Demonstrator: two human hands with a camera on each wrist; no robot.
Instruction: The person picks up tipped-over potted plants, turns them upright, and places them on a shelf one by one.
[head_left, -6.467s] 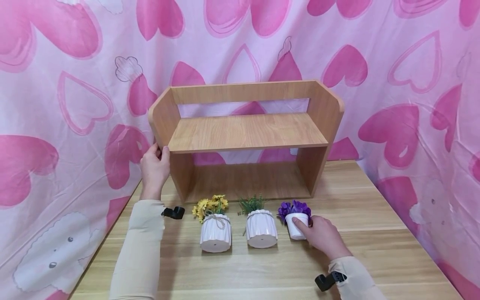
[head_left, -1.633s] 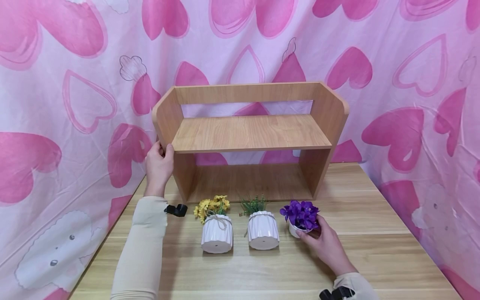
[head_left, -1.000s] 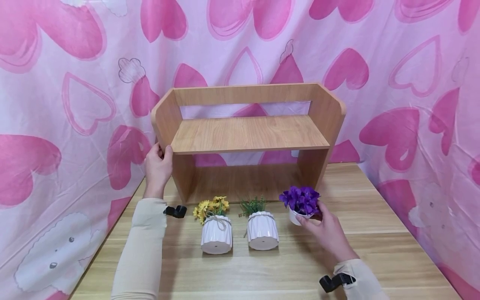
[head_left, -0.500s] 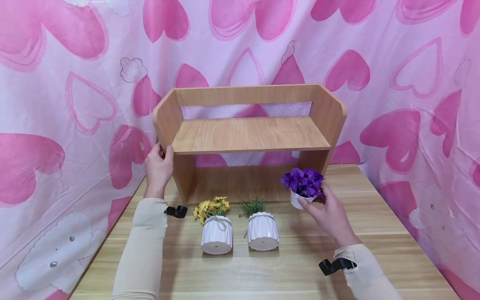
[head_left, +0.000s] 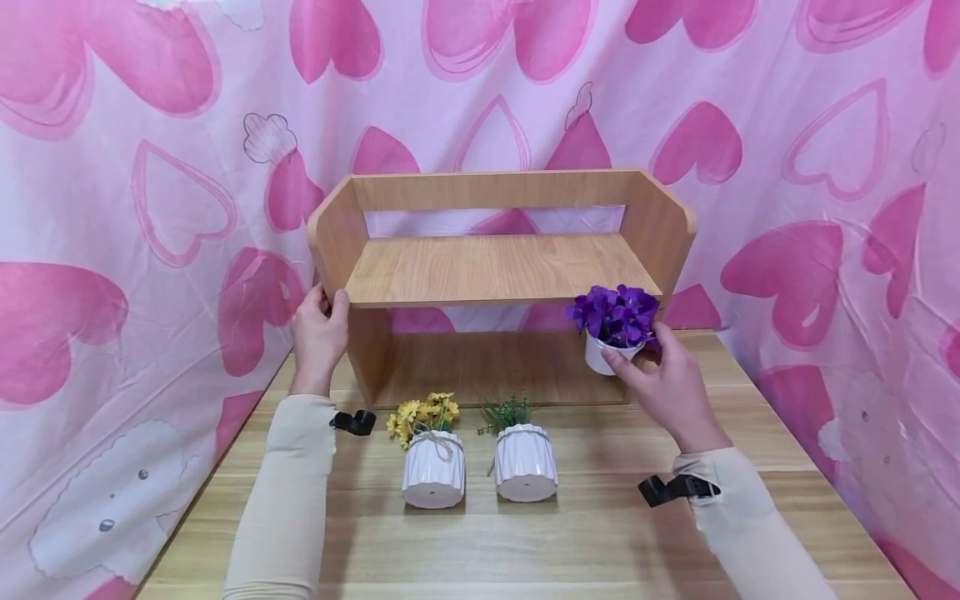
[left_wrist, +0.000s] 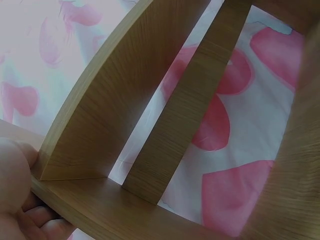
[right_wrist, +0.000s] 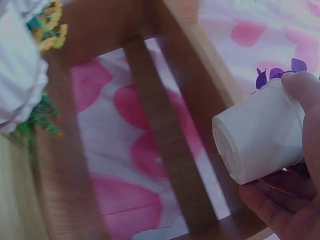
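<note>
A wooden two-tier shelf (head_left: 502, 267) stands at the back of the table. My left hand (head_left: 318, 337) grips the front edge of its left side panel, thumb at the front; in the left wrist view curled fingers (left_wrist: 55, 227) show below the board. With my right hand (head_left: 671, 392) I hold a small white pot (head_left: 600, 357) of purple flowers (head_left: 617, 315), thumb and fingers around its rim. It is raised off the table, overlapping the right end of the upper board in the head view. The right wrist view shows the pot's smooth wall and base (right_wrist: 262, 132).
Two fluted white pots lie on their sides on the wooden table (head_left: 480, 550), bases toward me: one with yellow flowers (head_left: 433, 471), one with green sprigs (head_left: 525, 467). A pink heart-patterned curtain (head_left: 780, 275) hangs behind and at both sides.
The purple-flower pot, earlier lying tipped on the table, is now turned upright and lifted toward the shelf's right end by my right hand. My left hand keeps its grip; the other pots stay put.
</note>
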